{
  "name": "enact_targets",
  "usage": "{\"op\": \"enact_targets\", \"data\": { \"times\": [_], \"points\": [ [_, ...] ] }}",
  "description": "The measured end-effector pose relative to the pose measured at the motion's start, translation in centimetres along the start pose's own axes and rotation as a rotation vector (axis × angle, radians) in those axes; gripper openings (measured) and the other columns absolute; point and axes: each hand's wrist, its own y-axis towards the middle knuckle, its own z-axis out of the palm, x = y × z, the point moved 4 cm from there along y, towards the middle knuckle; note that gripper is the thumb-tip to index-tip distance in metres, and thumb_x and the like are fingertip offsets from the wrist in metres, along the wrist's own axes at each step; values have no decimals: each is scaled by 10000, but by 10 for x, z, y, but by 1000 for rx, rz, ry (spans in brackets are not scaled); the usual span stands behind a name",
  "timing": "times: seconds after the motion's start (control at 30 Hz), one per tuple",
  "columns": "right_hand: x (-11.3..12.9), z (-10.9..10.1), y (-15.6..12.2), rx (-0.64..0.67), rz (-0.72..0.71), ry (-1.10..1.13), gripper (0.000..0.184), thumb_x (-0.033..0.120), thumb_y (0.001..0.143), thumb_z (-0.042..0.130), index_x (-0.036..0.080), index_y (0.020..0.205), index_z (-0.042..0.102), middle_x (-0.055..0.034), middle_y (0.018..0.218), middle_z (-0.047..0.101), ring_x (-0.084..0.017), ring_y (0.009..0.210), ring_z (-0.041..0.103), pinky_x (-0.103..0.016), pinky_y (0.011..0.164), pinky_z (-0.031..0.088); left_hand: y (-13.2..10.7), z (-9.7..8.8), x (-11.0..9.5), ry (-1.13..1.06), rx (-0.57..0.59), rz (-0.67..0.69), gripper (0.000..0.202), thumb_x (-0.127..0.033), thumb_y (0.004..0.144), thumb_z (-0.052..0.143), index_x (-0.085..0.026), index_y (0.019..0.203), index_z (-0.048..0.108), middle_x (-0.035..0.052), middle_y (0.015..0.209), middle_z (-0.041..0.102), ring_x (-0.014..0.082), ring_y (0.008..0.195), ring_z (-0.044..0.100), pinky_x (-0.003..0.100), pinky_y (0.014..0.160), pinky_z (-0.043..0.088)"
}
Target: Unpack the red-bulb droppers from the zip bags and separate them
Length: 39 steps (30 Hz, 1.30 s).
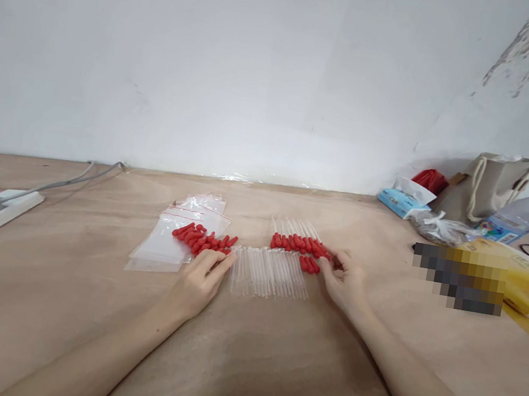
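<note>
My left hand (203, 279) is closed in a pinch at the left end of a row of thin clear tubes (269, 273); what its fingertips hold, if anything, is hidden. A loose heap of red rubber dropper bulbs (197, 238) lies just beyond it, partly on clear zip bags (163, 242). My right hand (346, 280) has thumb and forefinger closed on a red dropper bulb (324, 254) at the right end of a row. That row is of droppers (295, 242), red bulbs towards me and clear stems pointing away. A few loose red bulbs (309, 265) lie below it.
A power strip (20, 204) with a grey cable lies at the left. Along the right stand a tissue pack (403, 200), a cloth bag (494, 189), a plastic bottle (520, 214) and a yellow plastic bag (520, 274). A white wall (264, 76) closes off the table's back.
</note>
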Motion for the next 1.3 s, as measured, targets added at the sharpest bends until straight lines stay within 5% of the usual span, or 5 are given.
{"op": "enact_targets", "data": {
  "times": [0.23, 0.67, 0.93, 1.3],
  "points": [
    [-12, -4, 3, 11, 68, -50, 293, 452, 719, 556, 176, 807, 598, -47, 746, 630, -153, 651, 549, -286, 610, 452, 2, 5, -5, 2, 104, 98, 213, -74, 852, 401, -149, 976, 557, 65, 854, 593, 164, 826, 533, 307, 774, 470],
    [2, -1, 4, 86, -69, -143, 206, 423, 714, 593, 226, 682, 645, -15, 740, 669, -175, 722, 578, -338, 729, 421, 6, 4, -9, -183, 199, 41, 331, -306, 839, 505, -126, 1115, 527, 106, 995, 610, 199, 927, 558, 343, 807, 487],
    [-6, -7, 6, -57, 1, -206, 264, 393, 762, 530, 208, 906, 650, -31, 749, 639, -164, 682, 543, -322, 703, 388, 12, -3, -12, -80, 260, 80, 399, -436, 791, 536, -180, 1092, 585, 97, 1022, 640, 252, 957, 552, 421, 836, 406],
    [21, 17, 36, 174, -174, -450, 225, 451, 727, 588, 274, 823, 688, -39, 887, 607, -211, 863, 505, -371, 755, 281, 11, -3, -10, -115, 318, 98, 311, -351, 831, 505, -214, 1097, 592, 50, 1078, 637, 239, 1085, 528, 545, 1048, 162]
  ]
}}
